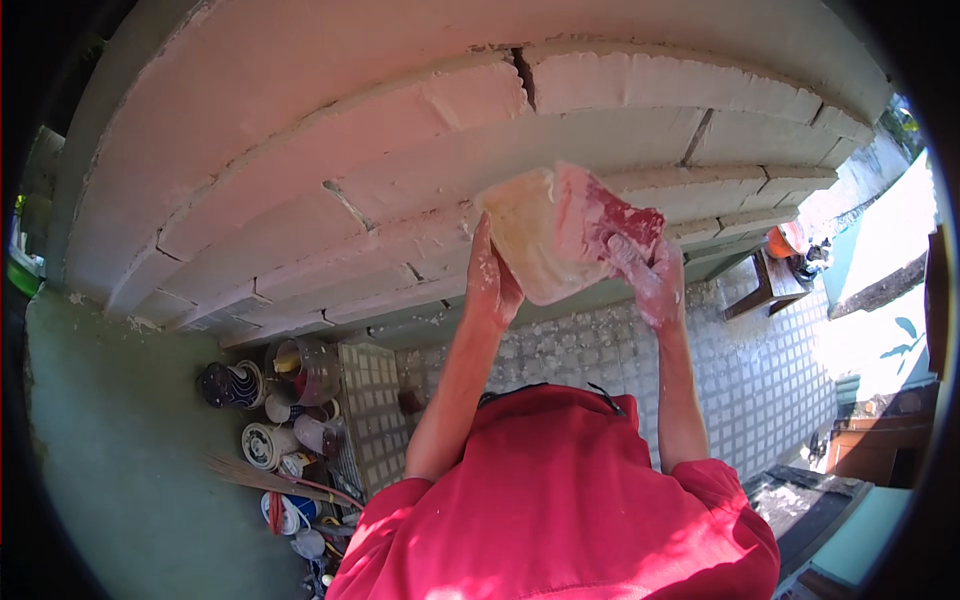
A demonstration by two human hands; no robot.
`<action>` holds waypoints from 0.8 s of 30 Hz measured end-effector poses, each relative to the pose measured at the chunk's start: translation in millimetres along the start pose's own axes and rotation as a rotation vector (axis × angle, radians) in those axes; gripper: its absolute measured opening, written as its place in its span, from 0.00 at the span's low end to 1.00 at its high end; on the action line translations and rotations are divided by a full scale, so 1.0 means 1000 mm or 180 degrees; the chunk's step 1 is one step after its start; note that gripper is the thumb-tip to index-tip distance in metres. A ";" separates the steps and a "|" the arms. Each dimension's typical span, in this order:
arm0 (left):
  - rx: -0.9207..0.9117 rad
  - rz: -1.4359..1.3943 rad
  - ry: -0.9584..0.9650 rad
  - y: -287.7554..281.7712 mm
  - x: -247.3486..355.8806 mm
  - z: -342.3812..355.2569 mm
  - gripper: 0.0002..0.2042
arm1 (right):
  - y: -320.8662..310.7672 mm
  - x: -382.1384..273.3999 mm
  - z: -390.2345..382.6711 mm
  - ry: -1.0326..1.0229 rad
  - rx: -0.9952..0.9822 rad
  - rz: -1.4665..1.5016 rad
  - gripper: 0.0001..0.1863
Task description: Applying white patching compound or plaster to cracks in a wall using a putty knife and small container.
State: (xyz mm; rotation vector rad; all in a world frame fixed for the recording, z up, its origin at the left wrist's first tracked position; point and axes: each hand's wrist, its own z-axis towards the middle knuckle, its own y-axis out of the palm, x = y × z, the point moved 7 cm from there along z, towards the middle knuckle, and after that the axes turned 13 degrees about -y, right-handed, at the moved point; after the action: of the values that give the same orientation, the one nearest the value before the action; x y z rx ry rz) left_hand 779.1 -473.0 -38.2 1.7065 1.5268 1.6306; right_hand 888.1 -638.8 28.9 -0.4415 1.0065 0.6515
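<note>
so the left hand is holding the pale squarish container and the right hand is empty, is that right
Not quite: the right hand is not empty. The head view shows it holding a red piece smeared with white, up against the container. The left hand is indeed holding the pale squarish container.

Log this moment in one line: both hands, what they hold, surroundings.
left hand: holding pale tub | right hand: holding white-smeared red scraper | ahead: block wall | lower left: buckets

Smeared red scraper at cream tray
</note>
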 end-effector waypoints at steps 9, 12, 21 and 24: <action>0.0052 0.0084 -0.0012 0.028 -0.002 0.009 0.26 | -0.027 -0.001 0.016 -0.0303 0.0089 0.0170 0.12; 0.0087 0.0000 -0.0083 0.031 -0.007 0.014 0.26 | -0.031 0.000 0.014 -0.0415 0.0038 0.0057 0.14; 0.0043 -0.0254 -0.0063 0.034 -0.013 0.025 0.23 | -0.014 -0.050 0.017 -0.2093 -0.0775 -0.1614 0.19; 0.0120 -0.0153 0.0075 0.038 -0.006 0.027 0.25 | -0.011 -0.042 0.017 -0.2152 -0.0541 -0.1748 0.23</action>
State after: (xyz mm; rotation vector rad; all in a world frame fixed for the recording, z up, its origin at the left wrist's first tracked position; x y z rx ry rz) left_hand 820.8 -480.7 -18.8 1.6621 1.6069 1.6132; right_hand 890.7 -649.3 74.3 -0.5657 0.1673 0.3412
